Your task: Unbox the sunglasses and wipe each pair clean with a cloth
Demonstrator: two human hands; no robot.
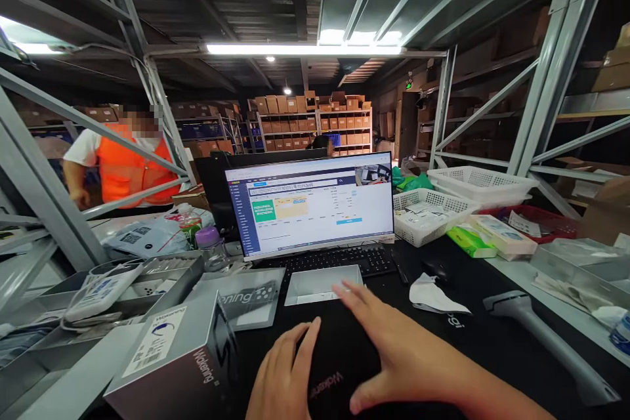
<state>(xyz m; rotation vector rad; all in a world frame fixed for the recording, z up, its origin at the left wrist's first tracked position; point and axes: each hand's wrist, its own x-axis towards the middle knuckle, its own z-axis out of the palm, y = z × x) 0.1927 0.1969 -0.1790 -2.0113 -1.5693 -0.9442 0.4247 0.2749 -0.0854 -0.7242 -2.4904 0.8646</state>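
Note:
My right hand [394, 348] lies flat with fingers stretched out across a black box [339, 357] on the dark desk mat, fingertips reaching toward a small open grey tray [319, 285]. My left hand [283, 374] rests against the black box's left edge, fingers together and curved along its side. A grey lid printed with white lettering [246, 298] lies to the left of the tray. A dark-and-white product box [177, 361] stands at my near left.
A lit monitor [310, 203] and black keyboard [335, 259] stand behind the tray. White baskets [472, 187], green packets [470, 241] and a grey handheld scanner [536, 335] lie to the right. A person in an orange vest [128, 167] works at far left behind steel rack posts.

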